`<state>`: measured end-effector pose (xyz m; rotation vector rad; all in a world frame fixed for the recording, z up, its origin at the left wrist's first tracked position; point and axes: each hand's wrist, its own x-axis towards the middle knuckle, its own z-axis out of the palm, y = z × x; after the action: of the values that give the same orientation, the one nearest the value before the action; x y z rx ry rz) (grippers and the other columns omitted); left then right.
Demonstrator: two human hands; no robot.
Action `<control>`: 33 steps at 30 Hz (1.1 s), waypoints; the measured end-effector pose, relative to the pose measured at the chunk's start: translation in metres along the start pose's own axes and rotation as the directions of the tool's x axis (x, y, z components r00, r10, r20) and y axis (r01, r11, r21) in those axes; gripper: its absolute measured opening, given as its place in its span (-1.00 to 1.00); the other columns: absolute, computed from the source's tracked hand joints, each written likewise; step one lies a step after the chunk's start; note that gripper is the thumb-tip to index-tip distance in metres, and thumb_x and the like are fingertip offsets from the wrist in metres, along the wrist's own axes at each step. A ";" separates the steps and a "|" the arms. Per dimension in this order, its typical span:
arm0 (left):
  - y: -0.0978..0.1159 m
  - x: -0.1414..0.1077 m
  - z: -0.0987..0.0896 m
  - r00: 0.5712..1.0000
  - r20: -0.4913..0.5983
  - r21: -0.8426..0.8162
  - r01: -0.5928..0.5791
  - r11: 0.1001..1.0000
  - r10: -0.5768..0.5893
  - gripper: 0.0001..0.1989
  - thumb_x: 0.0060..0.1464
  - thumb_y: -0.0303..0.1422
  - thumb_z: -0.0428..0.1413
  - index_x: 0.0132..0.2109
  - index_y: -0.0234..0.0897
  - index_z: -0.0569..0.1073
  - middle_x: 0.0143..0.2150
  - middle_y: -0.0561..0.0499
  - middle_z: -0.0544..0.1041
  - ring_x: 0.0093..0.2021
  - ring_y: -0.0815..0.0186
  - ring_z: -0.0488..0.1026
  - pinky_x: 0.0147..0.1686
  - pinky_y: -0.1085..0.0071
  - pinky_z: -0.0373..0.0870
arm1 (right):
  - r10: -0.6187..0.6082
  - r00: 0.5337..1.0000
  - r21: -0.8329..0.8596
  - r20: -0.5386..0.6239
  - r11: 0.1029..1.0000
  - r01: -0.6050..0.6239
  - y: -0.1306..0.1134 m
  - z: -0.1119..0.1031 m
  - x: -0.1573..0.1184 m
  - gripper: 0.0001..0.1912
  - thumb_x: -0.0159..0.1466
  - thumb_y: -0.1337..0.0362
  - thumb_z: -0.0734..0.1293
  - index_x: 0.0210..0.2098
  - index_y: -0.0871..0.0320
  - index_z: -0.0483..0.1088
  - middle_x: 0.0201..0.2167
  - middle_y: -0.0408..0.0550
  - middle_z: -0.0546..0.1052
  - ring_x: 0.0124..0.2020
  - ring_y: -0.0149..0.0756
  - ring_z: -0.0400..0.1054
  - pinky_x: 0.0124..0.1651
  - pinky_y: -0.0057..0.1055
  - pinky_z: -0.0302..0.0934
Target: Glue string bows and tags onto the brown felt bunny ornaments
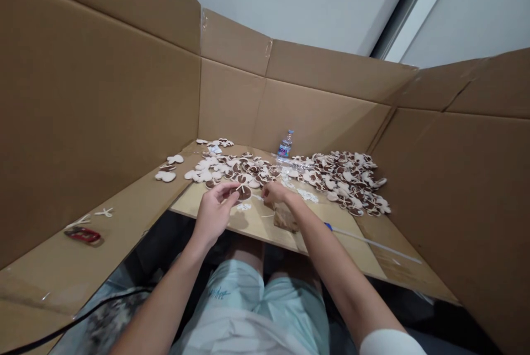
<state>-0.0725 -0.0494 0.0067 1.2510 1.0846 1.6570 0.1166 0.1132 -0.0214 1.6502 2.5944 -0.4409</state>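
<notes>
Pinching a brown felt piece (245, 194) at the frame's centre, the left hand (215, 206) is clamping its edge, probably so the cream bow (242, 186) is facing up. The right hand (274, 194) is curling nearby; I can't tell whether it's gripping anything. Cardboard walls (331, 104) are enclosing the heaped pieces (348, 178) at centre right, apparently to stop them scattering. A capped water bottle (285, 146) is standing above centre, its contents unclear.

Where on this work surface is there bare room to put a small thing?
Left: cardboard between the white bow and the pale cutouts. Right: board between the thin stick and its front edge. Crowded: the large heap at the back right, and the loose pieces beyond the left hand and right hand.
</notes>
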 end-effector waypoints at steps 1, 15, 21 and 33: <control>0.000 0.000 0.000 1.000 0.001 -0.002 0.001 1.000 -0.001 -0.73 0.00 -0.29 0.21 -0.14 -0.32 0.54 -0.13 -0.10 0.59 -0.14 0.17 0.54 -0.12 0.26 0.47 | 0.006 1.000 0.012 0.028 1.000 -0.007 0.000 0.000 0.000 -0.67 0.33 0.17 0.29 0.04 0.17 0.35 0.04 0.01 0.42 -0.06 -0.18 0.39 -0.06 -0.16 0.36; 0.004 -0.004 0.007 0.999 -0.003 -0.073 0.039 0.997 -0.040 -0.74 -0.07 -0.23 0.29 -0.27 -0.33 0.56 -0.32 -0.04 0.62 -0.25 0.25 0.56 -0.21 0.38 0.49 | -0.060 0.961 0.470 -0.271 0.863 0.187 -0.007 -0.005 -0.032 -0.77 0.29 0.21 0.32 -0.13 0.22 0.42 -0.13 -0.02 0.50 -0.18 -0.27 0.42 -0.13 -0.24 0.35; 0.004 -0.007 0.010 1.000 -0.015 -0.054 0.011 0.998 -0.012 -0.73 -0.10 -0.24 0.32 -0.27 -0.33 0.55 -0.33 -0.02 0.61 -0.26 0.26 0.56 -0.20 0.39 0.48 | 0.122 0.792 0.677 -0.598 0.606 0.418 -0.024 0.010 -0.084 -0.81 0.15 0.15 0.38 -0.35 0.14 0.37 -0.39 -0.12 0.49 -0.33 -0.32 0.37 -0.21 -0.37 0.27; 0.016 -0.019 0.023 0.997 -0.059 0.057 -0.046 0.997 0.049 -0.83 -0.09 -0.32 0.28 -0.35 -0.32 0.53 -0.38 -0.01 0.59 -0.31 0.27 0.56 -0.24 0.41 0.50 | 0.358 0.676 0.765 -0.644 0.291 0.575 -0.080 0.039 -0.164 -0.85 0.14 0.21 0.45 -0.39 0.15 0.46 -0.49 -0.12 0.51 -0.45 -0.37 0.36 -0.37 -0.44 0.24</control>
<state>-0.0477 -0.0687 0.0190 1.2778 1.1527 1.7210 0.1114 -0.0734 -0.0120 2.2098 3.2462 -2.2714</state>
